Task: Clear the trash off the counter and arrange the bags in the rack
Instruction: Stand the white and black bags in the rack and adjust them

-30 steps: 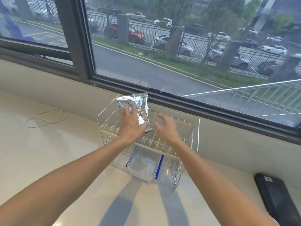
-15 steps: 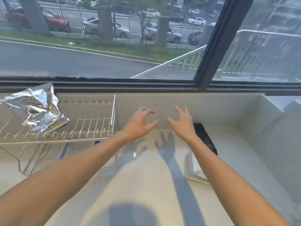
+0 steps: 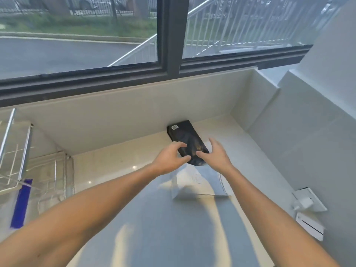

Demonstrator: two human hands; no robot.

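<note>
Head view: both my hands, left (image 3: 170, 159) and right (image 3: 215, 154), spread open and empty over the black bag (image 3: 185, 138) on the counter (image 3: 115, 162).

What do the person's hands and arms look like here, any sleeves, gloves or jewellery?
Both the left hand and the right hand are bare, with no gloves. The forearms are bare too: no sleeves, watch, bands or rings show in this view.

Count on the bench: two bags, one rack, two hands.

One black bag (image 3: 187, 140) lies near the back edge; one white bag (image 3: 198, 186) lies just in front of it. One clear rack (image 3: 23, 151) stands at the left edge. Left hand (image 3: 170, 158) and right hand (image 3: 216, 154), two in all.
</note>
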